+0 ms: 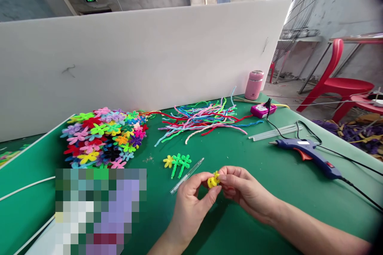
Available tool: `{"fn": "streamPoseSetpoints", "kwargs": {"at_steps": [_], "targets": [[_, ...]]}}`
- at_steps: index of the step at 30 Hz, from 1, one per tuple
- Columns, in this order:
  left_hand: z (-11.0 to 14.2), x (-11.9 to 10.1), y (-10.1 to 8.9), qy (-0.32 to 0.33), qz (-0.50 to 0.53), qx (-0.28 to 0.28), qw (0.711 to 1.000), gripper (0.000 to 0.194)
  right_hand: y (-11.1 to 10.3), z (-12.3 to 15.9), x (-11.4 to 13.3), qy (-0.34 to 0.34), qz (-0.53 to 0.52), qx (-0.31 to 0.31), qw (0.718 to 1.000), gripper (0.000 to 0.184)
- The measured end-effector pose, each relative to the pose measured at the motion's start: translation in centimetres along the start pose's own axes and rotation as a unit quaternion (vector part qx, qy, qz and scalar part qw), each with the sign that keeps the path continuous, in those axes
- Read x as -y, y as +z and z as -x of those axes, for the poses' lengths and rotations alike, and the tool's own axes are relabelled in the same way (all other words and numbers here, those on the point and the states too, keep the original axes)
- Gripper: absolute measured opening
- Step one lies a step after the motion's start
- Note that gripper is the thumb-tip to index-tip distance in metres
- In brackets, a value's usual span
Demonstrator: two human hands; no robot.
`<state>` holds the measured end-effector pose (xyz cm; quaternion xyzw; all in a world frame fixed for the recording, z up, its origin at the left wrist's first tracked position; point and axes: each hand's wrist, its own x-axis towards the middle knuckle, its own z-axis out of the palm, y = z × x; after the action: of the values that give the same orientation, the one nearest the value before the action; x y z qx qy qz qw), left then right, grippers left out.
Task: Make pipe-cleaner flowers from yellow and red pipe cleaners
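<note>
Left hand (190, 201) pinching bent yellow fuzzy piece (213, 181) between thumb and finger; right hand (251, 193) gripping same piece at its right side with fingertips. Piece hovering above green surface (254, 159). Clear pen (191, 171) lying just beyond left hand, three small fuzzy flowers (176, 160) resting beside it. Farther back, flower heap (104, 139) sitting left, loose fuzzy stems (203, 118) sprawling centre. Blue glue gun (314, 154) lying right.

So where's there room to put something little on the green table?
The green table is bare between the right forearm and the glue gun. Another nearly bare patch lies between the fuzzy stems and the right hand holding the yellow piece. It's crowded at the left, where flowers heap up, and beside the left hand, where a pen lies.
</note>
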<state>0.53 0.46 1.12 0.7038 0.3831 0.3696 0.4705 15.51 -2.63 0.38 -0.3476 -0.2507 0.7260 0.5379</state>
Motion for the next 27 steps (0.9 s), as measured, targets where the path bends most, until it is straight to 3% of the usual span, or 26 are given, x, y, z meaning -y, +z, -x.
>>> {"fn": "streamPoseSetpoints", "kwargs": {"at_steps": [9,13,16,19,22,27], "targets": [[0.0,0.0,-0.2,0.152,-0.138,-0.004,0.979,0.007,-0.2,-0.1,-0.3,0.053,-0.069,0.031,0.996,0.017],[0.0,0.1,-0.2,0.211,-0.211,-0.043,0.954,0.007,-0.1,-0.1,-0.2,0.042,0.001,0.020,0.999,0.021],[0.1,-0.2,-0.1,0.125,-0.187,-0.045,0.973,0.006,0.0,-0.1,0.2,-0.034,0.131,-0.020,0.991,0.024],[0.1,-0.5,-0.1,0.012,-0.087,-0.005,0.996,0.010,-0.1,-0.2,0.5,-0.111,0.211,-0.047,0.970,0.026],[0.0,-0.4,-0.2,-0.056,0.021,0.030,0.998,0.015,-0.4,-0.3,0.4,-0.115,0.265,-0.017,0.957,0.029],[-0.1,0.6,-0.2,-0.118,0.132,0.007,0.984,0.016,-0.5,-0.2,0.2,-0.080,0.301,0.014,0.950,0.036]]}}
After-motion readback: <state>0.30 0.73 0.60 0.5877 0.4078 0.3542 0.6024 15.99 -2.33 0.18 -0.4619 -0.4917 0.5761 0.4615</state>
